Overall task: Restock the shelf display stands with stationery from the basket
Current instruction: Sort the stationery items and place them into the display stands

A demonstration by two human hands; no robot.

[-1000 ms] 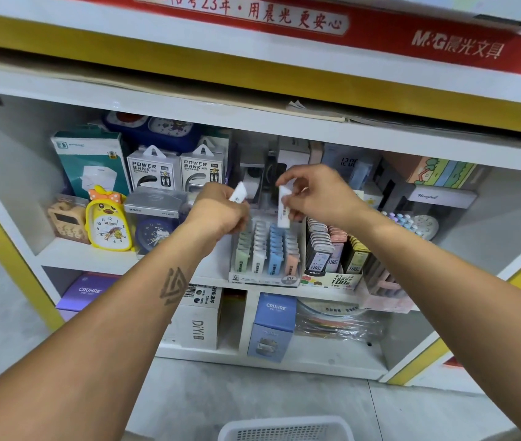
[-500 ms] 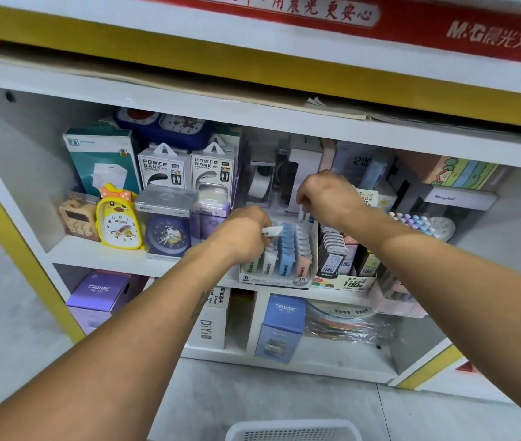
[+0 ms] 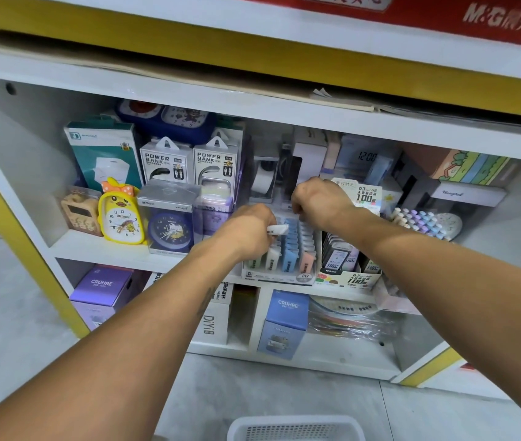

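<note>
A clear display stand with rows of small pastel lead-refill cases sits on the middle shelf. My left hand hovers over its left rows, fingers closed on a small white case held sideways. My right hand is curled over the back of the stand, knuckles up; what its fingers hold is hidden. The rim of the white basket shows at the bottom edge, on the floor below me.
Right of the stand is a box of black lead cases and pastel pens. To the left stand a blue clock, a yellow duck clock and power bank boxes. Boxes fill the lower shelf.
Both hands have dropped from above the stand down to it. The white case in my right hand has gone out of sight. My left hand turned its case sideways over the rows.
</note>
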